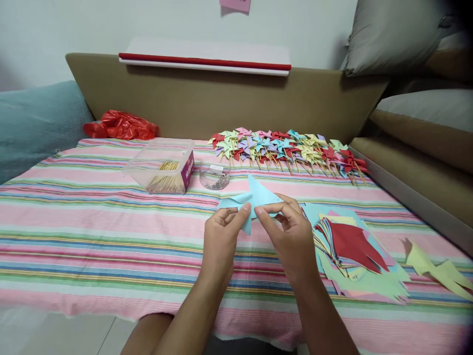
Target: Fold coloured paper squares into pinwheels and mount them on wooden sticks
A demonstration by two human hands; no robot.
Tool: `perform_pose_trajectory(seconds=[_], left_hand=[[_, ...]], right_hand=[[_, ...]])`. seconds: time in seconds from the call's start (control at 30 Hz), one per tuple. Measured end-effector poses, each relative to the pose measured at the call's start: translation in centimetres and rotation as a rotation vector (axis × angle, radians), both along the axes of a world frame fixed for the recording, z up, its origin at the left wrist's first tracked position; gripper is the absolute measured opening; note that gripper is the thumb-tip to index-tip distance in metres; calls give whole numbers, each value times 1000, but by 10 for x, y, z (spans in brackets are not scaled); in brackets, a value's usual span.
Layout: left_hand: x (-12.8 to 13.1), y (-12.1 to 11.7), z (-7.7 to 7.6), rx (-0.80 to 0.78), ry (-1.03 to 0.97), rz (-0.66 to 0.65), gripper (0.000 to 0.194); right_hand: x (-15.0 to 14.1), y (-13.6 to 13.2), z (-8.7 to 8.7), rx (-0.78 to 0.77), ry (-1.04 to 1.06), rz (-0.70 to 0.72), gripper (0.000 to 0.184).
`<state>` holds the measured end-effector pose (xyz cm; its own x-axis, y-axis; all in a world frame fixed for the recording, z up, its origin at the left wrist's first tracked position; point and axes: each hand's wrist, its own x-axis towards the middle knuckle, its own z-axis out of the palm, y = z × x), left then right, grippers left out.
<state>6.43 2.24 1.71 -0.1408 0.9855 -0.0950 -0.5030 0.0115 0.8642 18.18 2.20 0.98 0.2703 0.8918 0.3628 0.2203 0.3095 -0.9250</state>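
A light blue paper pinwheel point(260, 192), partly folded, is held up between my two hands over the striped cloth. My left hand point(223, 227) pinches its left side, the thumb pressing near the middle where a blade is curled in. On the other side my right hand point(286, 222) grips the paper between thumb and fingers. One pointed blade sticks up and another points down between the thumbs. Fingers cover parts of the paper's edges.
Finished pinwheels on sticks point(281, 148) lie at the back. A plastic box of wooden sticks point(166, 177) and a round container of small metal pieces point(215, 178) stand left of centre. Cut paper sheets point(354, 241) are stacked at right, beside a yellow cut piece point(438, 268). A red plastic bag point(121, 125) lies back left.
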Motion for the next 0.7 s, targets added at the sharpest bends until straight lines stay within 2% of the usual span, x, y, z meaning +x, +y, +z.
perform_pose_trajectory(seconds=[0.33, 0.6, 0.63, 0.7], left_hand=[[-1, 1, -2, 8, 18, -16, 22], [-1, 3, -3, 61, 122, -33, 25], [-2, 3, -3, 72, 138, -38, 25], [-3, 3, -3, 92, 177, -52, 27]], right_hand=[[-2, 0, 0, 2, 19, -18, 11], [-6, -2, 3, -12, 9, -15, 11], [-6, -2, 3, 0, 27, -22, 14], [-3, 0, 4, 34, 84, -41, 40]])
